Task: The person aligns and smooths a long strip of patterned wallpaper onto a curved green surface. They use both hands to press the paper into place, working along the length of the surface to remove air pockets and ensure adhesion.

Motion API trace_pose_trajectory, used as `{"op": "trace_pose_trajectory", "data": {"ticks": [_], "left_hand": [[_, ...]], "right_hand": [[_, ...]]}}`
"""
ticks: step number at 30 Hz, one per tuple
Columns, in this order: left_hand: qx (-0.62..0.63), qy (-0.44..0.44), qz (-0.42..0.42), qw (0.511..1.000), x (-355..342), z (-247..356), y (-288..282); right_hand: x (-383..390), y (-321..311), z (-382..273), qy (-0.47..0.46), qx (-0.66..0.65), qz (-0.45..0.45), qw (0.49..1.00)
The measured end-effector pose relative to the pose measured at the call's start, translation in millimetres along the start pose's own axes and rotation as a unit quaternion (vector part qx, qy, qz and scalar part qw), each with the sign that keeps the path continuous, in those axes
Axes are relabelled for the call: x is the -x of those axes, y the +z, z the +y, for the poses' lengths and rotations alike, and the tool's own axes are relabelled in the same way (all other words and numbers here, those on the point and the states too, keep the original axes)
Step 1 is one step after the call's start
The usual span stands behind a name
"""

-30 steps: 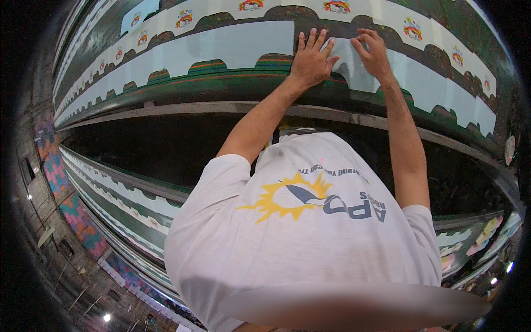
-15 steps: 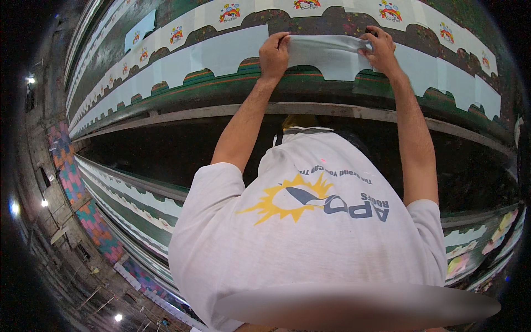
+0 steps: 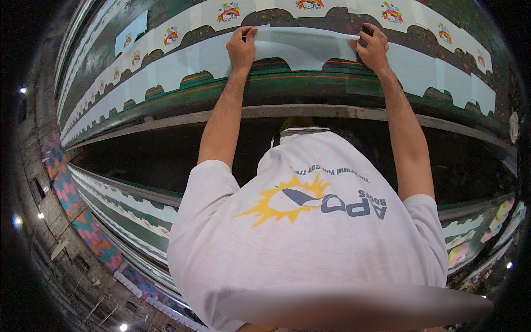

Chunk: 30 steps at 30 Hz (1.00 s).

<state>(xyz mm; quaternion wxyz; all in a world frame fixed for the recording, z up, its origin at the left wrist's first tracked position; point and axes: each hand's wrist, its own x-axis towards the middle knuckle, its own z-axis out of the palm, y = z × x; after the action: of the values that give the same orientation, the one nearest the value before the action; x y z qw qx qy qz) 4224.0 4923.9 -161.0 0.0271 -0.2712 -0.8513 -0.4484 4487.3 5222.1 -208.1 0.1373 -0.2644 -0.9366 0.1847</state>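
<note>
A pale cut fabric panel (image 3: 301,48) with curved notches along its near edge stretches between my hands. My left hand (image 3: 242,51) pinches its far left corner, the thumb and fingers pressed together. At the far right corner, my right hand (image 3: 373,50) grips the panel between bent fingers. The panel lies low over the green table (image 3: 249,91), close in line with a row of similar plain panels (image 3: 210,58) to its left and more plain panels (image 3: 415,63) to its right. Whether its underside touches the table all over cannot be seen.
Beyond this row runs another of pale panels with colourful cartoon prints (image 3: 227,14). A bluish printed piece (image 3: 131,37) lies across the rows at far left. A grey rail (image 3: 182,123) edges the table before me. Behind me stands another table with pale panels (image 3: 133,207).
My left hand has moved left and slightly up, drawing the panel wider and smoother. My right hand has shifted a little left with its corner.
</note>
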Motion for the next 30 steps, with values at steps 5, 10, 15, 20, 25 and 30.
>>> {"op": "trace_pose_trajectory", "data": {"ticks": [5,10,15,20,25,30], "left_hand": [[0.034,0.016,-0.012,0.999,-4.0,-14.5,7.1],[0.034,0.003,-0.004,0.999,-4.0,-17.6,10.1],[0.031,0.004,0.004,1.000,-4.4,-20.4,11.6],[0.016,0.062,0.025,0.998,1.9,-21.8,10.3],[-0.065,0.319,-0.017,0.946,12.4,-12.5,12.2],[-0.061,0.381,-0.159,0.909,12.7,-10.1,16.1]], "right_hand": [[-2.3,0.8,-1.4,0.010,-0.005,0.016,1.000],[-3.1,1.5,-1.7,0.003,-0.007,0.026,1.000],[-2.7,-0.2,-3.5,0.025,0.004,0.013,1.000],[-1.4,1.8,-4.0,0.014,0.005,0.033,0.999],[-2.3,3.8,-2.5,0.013,0.011,0.039,0.999],[-3.0,3.6,-4.1,0.034,0.022,0.016,0.999]]}}
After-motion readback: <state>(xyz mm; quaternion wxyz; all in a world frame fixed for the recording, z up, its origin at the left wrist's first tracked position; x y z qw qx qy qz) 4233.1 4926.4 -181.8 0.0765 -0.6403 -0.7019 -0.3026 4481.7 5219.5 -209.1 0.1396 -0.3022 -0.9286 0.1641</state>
